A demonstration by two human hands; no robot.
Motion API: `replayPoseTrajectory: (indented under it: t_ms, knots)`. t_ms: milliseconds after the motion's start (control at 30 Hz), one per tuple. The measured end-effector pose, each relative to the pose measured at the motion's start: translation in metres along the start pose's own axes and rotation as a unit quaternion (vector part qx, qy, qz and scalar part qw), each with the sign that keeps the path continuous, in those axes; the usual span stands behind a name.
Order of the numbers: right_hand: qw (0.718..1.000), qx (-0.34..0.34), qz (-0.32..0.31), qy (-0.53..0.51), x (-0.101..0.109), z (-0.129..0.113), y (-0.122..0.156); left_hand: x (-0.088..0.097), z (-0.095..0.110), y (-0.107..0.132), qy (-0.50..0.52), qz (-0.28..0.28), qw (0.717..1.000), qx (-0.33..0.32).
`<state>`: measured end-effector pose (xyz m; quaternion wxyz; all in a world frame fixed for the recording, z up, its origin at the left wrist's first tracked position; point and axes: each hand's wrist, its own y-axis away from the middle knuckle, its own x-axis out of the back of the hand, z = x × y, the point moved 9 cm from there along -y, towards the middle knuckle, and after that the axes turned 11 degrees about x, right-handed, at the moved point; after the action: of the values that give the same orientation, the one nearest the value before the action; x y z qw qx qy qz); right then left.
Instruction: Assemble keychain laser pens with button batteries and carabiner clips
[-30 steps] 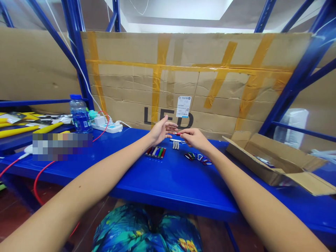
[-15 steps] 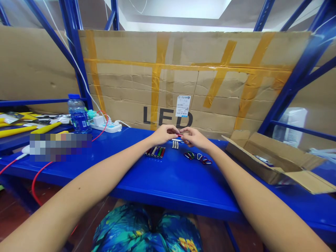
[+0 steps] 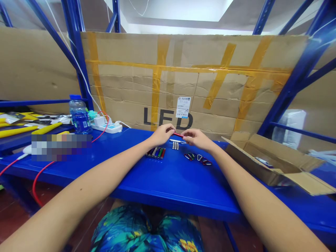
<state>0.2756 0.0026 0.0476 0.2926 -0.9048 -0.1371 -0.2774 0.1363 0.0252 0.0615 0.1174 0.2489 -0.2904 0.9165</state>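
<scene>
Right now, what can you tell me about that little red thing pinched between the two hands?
The red tube is a small, slim, glossy cylinder. It could be metal or plastic, and it is too small to make out any parts. It lies nearly level in the air, just above the blue table. The left hand pinches one end and the right hand the other. Nothing else touches it. A row of similar coloured tubes lies below.
</scene>
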Motion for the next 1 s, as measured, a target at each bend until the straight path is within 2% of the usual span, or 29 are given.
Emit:
replayPoseTrajectory:
  t_ms: [100,233,367,533,667,833,1000]
  knots:
    - [1.0,-0.013,0.006,0.001,0.002,0.002,0.001,0.0,-0.003,0.0,-0.012,-0.004,1.0,0.004]
    - [0.999,-0.018,0.037,-0.025,0.008,0.012,-0.001,-0.003,-0.006,-0.001,0.014,-0.039,0.999,0.024]
    - [0.997,-0.019,0.068,-0.013,0.015,0.021,-0.003,-0.005,-0.007,-0.002,0.014,-0.066,0.998,0.017]
    - [0.997,-0.031,0.069,0.016,0.017,0.037,-0.009,-0.007,-0.021,-0.013,-0.005,-0.072,0.997,0.012]
    - [0.994,-0.036,0.08,0.071,0.022,0.054,-0.024,-0.01,-0.033,-0.029,-0.061,-0.056,0.996,0.024]
    - [0.983,-0.023,0.042,0.179,0.024,0.07,-0.046,-0.019,-0.04,-0.051,-0.095,-0.057,0.994,0.011]
    - [0.959,-0.015,-0.013,0.283,0.016,0.079,-0.057,-0.03,-0.055,-0.065,-0.137,-0.082,0.987,0.026]
